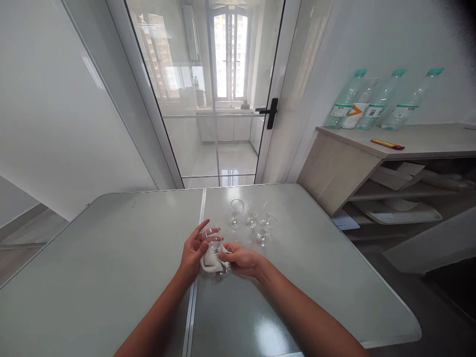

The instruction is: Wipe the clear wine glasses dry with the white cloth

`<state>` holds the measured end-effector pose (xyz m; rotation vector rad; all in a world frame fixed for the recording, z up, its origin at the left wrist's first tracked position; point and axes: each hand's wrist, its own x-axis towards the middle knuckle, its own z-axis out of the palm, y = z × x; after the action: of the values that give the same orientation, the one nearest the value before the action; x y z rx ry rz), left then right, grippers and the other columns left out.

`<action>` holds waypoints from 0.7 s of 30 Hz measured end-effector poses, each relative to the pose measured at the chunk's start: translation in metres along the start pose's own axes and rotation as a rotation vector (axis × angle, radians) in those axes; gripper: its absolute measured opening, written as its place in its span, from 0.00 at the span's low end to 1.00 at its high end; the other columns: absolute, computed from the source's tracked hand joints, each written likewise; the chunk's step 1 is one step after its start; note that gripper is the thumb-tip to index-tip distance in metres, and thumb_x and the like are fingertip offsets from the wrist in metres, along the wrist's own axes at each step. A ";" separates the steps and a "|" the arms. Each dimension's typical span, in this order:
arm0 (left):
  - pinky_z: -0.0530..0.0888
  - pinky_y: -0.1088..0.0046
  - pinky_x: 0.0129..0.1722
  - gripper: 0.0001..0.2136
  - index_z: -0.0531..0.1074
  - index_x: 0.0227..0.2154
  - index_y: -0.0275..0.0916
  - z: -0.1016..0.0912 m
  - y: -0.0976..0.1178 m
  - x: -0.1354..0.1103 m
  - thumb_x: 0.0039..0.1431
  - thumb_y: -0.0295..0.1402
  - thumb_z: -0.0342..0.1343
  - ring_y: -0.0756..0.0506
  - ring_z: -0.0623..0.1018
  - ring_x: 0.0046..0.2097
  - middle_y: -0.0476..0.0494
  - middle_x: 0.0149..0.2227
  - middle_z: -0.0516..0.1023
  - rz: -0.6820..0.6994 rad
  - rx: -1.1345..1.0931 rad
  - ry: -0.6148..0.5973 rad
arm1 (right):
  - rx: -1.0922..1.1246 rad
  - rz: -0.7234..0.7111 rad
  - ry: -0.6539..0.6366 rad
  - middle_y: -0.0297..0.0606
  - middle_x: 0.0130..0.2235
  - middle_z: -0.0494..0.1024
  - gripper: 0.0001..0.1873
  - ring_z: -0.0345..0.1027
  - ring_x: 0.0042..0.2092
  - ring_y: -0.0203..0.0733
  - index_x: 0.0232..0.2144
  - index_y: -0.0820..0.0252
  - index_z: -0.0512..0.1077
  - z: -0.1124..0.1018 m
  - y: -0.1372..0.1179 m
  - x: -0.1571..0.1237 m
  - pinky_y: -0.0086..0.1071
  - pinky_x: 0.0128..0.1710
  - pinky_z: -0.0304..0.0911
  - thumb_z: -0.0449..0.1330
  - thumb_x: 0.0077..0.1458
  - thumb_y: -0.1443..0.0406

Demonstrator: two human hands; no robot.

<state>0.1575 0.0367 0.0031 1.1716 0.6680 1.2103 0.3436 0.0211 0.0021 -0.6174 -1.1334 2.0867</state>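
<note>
My left hand (192, 254) is curled round the bowl of a clear stemmed glass (213, 239), its fingers showing through the glass. The glass is tilted, its foot toward me. A white cloth (211, 262) is wrapped about the lower part of the glass. From the other side my right hand (241, 258) pinches the cloth against the stem, thumb on top. Some of its fingers are hidden under the cloth. Just beyond my hands, several more stemmed glasses stand on the table, among them one at the left (237, 212) and a nearer one (263, 237).
The grey-green table (111, 277) has a metal seam (190, 317) running across it. On the right, a shelf unit (345, 153) carries several plastic bottles (403, 106) and a red-yellow packet (387, 144). A glass door (238, 148) with a black handle (272, 113) stands behind the table.
</note>
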 end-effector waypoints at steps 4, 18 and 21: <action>0.77 0.54 0.52 0.33 0.68 0.61 0.41 -0.001 -0.004 0.000 0.54 0.44 0.69 0.34 0.82 0.51 0.30 0.56 0.77 0.017 0.109 0.142 | -0.486 -0.107 0.204 0.34 0.30 0.74 0.18 0.64 0.31 0.38 0.34 0.60 0.75 0.004 -0.003 0.000 0.31 0.35 0.58 0.67 0.56 0.50; 0.75 0.52 0.54 0.36 0.69 0.61 0.37 -0.004 -0.002 0.001 0.53 0.52 0.67 0.31 0.80 0.52 0.25 0.60 0.74 0.035 -0.076 0.055 | -0.216 -0.121 0.012 0.40 0.37 0.76 0.28 0.67 0.37 0.43 0.43 0.60 0.75 0.010 -0.003 0.000 0.35 0.41 0.61 0.65 0.53 0.43; 0.76 0.52 0.54 0.34 0.71 0.59 0.39 -0.002 -0.005 0.000 0.51 0.47 0.70 0.33 0.81 0.52 0.29 0.57 0.76 0.092 0.002 0.116 | -0.577 -0.204 0.207 0.35 0.34 0.76 0.14 0.65 0.35 0.41 0.40 0.58 0.75 0.007 0.001 0.002 0.32 0.37 0.59 0.65 0.57 0.55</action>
<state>0.1577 0.0371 -0.0020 1.1509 0.7086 1.3636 0.3369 0.0187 0.0042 -0.9156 -1.6080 1.4775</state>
